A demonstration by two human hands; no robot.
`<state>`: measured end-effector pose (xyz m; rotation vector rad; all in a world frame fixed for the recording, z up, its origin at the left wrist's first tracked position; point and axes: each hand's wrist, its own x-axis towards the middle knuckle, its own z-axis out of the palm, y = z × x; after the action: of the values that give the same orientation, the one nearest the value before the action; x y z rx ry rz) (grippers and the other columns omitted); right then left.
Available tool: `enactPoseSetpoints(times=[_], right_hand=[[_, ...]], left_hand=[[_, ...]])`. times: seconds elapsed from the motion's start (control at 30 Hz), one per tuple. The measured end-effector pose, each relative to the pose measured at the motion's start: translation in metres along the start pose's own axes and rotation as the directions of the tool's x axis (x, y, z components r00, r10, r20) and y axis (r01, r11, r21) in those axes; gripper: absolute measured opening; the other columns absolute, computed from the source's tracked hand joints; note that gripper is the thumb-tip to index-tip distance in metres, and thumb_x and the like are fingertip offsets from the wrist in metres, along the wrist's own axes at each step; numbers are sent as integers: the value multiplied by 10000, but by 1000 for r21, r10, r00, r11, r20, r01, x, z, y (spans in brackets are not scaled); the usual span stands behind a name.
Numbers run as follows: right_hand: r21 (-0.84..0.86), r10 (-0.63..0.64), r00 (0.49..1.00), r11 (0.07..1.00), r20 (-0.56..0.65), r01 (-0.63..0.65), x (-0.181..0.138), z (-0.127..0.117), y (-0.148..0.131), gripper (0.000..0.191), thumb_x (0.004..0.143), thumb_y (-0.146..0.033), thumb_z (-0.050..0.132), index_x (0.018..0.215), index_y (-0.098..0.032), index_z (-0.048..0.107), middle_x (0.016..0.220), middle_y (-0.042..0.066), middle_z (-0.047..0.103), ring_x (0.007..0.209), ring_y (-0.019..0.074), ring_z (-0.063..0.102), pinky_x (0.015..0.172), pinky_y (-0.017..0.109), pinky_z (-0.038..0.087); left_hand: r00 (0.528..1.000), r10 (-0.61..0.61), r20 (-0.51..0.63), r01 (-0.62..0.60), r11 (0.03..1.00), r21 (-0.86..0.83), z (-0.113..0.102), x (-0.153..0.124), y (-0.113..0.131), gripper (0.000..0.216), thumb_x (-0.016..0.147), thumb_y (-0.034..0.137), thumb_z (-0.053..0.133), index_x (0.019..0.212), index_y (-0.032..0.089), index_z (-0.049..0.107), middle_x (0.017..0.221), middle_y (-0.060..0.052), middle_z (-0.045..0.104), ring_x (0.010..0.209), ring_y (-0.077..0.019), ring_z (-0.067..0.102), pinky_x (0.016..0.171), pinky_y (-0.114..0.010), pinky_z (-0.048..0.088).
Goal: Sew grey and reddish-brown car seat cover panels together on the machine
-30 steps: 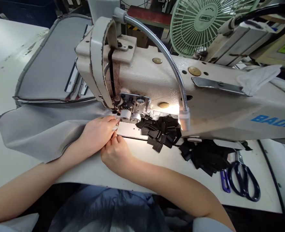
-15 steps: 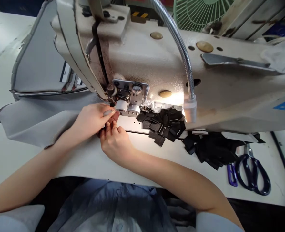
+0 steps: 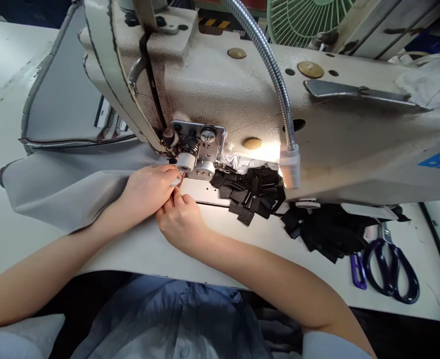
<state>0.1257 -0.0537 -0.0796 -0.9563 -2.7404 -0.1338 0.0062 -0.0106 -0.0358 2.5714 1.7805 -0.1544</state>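
A grey fabric panel (image 3: 70, 192) with a bound edge lies at the left of the sewing machine (image 3: 220, 89). Near the needle area, my left hand (image 3: 150, 188) is closed at the panel's right end, its fingertips just under the tension knobs (image 3: 186, 162). My right hand (image 3: 182, 222) sits close below, fingers curled and pinching at the same spot. Only a sliver of reddish-brown trim (image 3: 181, 179) shows between the fingertips and the machine. The fingers and the machine hide the rest of the trim and the needle.
Black fabric tabs (image 3: 253, 192) are heaped on the machine bed right of my hands, with another black pile (image 3: 328, 232) farther right. Dark-handled scissors (image 3: 391, 271) and a purple tool (image 3: 359, 271) lie beyond. A flexible lamp (image 3: 290, 164) hangs over the bed.
My left hand has moved slightly right and down, against my right fingertips, covering most of the reddish-brown trim. The grey panel has shifted a little to the right with it.
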Motion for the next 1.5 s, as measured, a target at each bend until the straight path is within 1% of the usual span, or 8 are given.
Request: enactPoseSetpoints(times=[0.2, 0.3, 0.47, 0.53, 0.63, 0.7, 0.87, 1.5], right_hand=[[44, 28, 996, 999, 83, -32, 5, 2, 4, 304, 971, -58, 439, 1073, -48, 725, 1099, 232, 731, 1128, 336, 664, 750, 422, 556], [83, 61, 995, 994, 75, -67, 5, 5, 3, 302, 991, -82, 439, 1169, -25, 676, 1242, 273, 667, 1159, 329, 646, 796, 440, 554], [100, 48, 997, 994, 57, -53, 5, 2, 5, 345, 1020, -109, 389, 1230, -11, 645, 1304, 275, 634, 1129, 333, 664, 765, 438, 551], [87, 48, 997, 995, 53, -53, 5, -1, 6, 350, 1020, -97, 377, 1205, -5, 659, 1284, 280, 644, 1115, 331, 671, 745, 425, 548], [75, 44, 997, 996, 61, -49, 6, -2, 6, 324, 998, -68, 402, 1111, -24, 703, 1187, 260, 699, 1100, 320, 673, 735, 409, 541], [62, 34, 997, 997, 70, -39, 6, -2, 6, 319, 984, -53, 412, 1043, -45, 726, 1096, 231, 732, 1090, 321, 674, 731, 404, 535], [47, 23, 995, 998, 101, -28, 6, 0, 7, 311, 967, -39, 432, 1027, -83, 735, 1008, 181, 749, 1087, 312, 665, 718, 389, 523], [102, 33, 991, 994, 130, -46, 6, -6, 12, 325, 994, -80, 419, 1086, -112, 729, 995, 168, 742, 1028, 277, 650, 731, 383, 502]], left_hand=[[996, -60, 61, 62, 997, -43, -7, 7, -1, 211, 882, 157, 562, 1011, 152, 729, 947, -126, 740, 925, -274, 683, 804, -348, 492], [993, -98, 61, 105, 986, -133, -8, 11, -9, 236, 932, 265, 520, 964, 159, 728, 935, -111, 741, 896, -267, 686, 795, -345, 488], [933, -334, 137, 361, 860, -361, -3, 16, -24, 393, 930, 503, 495, 772, 193, 677, 713, -24, 709, 659, -209, 667, 590, -281, 451], [952, -293, 83, 304, 889, -342, 1, 13, -23, 361, 930, 475, 497, 809, 199, 696, 777, -28, 728, 734, -215, 679, 632, -283, 465], [995, -88, -48, 76, 974, -214, 4, 6, -16, 295, 954, 357, 481, 981, 214, 737, 1024, -56, 748, 941, -229, 667, 791, -300, 476], [999, -12, -44, 6, 991, -130, 3, 2, -11, 279, 961, 295, 475, 1035, 221, 733, 1060, -66, 741, 989, -229, 648, 818, -300, 463], [999, -21, 27, 22, 998, -61, -8, 3, -3, 230, 949, 224, 502, 916, 182, 725, 913, -91, 724, 925, -251, 648, 780, -332, 453], [999, -33, 35, 31, 999, 38, -3, 3, -1, 274, 916, 196, 482, 1030, 204, 731, 918, -90, 748, 926, -268, 686, 792, -340, 474]])
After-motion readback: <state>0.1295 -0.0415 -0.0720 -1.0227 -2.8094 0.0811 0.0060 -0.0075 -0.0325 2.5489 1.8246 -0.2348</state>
